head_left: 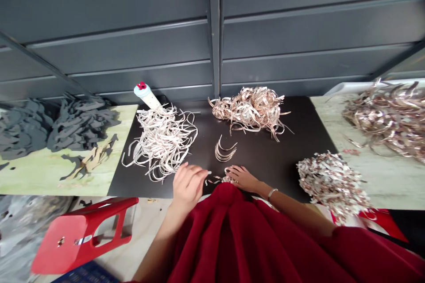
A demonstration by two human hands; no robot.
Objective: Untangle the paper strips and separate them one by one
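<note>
While the person in the red top [229,234] leans over the black worktop [265,154], I can see both hands close in front of the body, near the worktop's front edge. The left hand [188,183] is raised a little, thumb and fingers pinched on the end of a small pale strip [209,172]. The right hand [244,179], a bracelet [272,193] on its wrist, lies palm down over a small clump of pale bits [227,179]; whether its fingers grip any of them, I can't tell. A few loose scraps [214,181] sit between the two hands.

Just beyond lies a small fan of curved strips [225,150]. To its left a tangle of white strips [162,139] spreads out, a white bottle [148,96] with a red top standing behind. Farther back is a shiny coppery pile [254,108], and near the right edge a heap of short bits [332,183].

On the pale surface at left I see dark grey cut pieces [84,121] with a tan piece [94,159] in front; below, a red stool [63,241] stands on the floor.
</note>
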